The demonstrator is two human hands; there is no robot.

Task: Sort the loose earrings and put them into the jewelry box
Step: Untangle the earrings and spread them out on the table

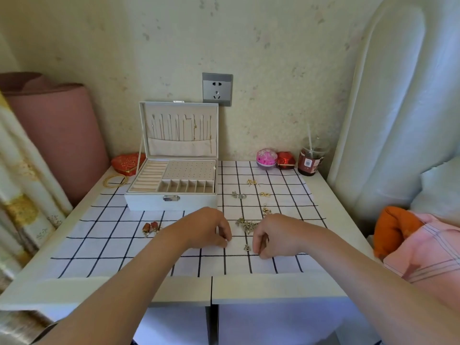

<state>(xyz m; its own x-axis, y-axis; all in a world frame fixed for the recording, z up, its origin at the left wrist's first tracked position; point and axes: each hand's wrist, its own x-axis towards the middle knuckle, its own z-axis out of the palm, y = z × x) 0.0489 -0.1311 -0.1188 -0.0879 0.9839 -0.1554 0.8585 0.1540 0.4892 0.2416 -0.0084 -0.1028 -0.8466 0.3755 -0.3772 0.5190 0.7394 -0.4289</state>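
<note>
An open white jewelry box [171, 201] stands at the back left of the checked cloth, lid up, with ring rolls, a holed earring panel and small compartments. Loose gold and silver earrings lie to its right in small groups: a pile [246, 224], a pair [239, 195], another [252, 182], one [264, 194], a cluster [265, 210]. A single earring [247, 247] lies between my hands. Two red drop earrings [150, 228] lie left of my left arm. My left hand [207, 226] pinches its fingertips on the cloth; what it holds is too small to tell. My right hand [271, 236] curls its fingers down near the single earring.
A red heart-shaped box [127, 163] and gold bangles [115, 181] sit left of the jewelry box. At the back right stand a pink ball-shaped case [266, 158], a red box [286, 160] and a drink cup with a straw [311, 159]. Bedding lies to the right.
</note>
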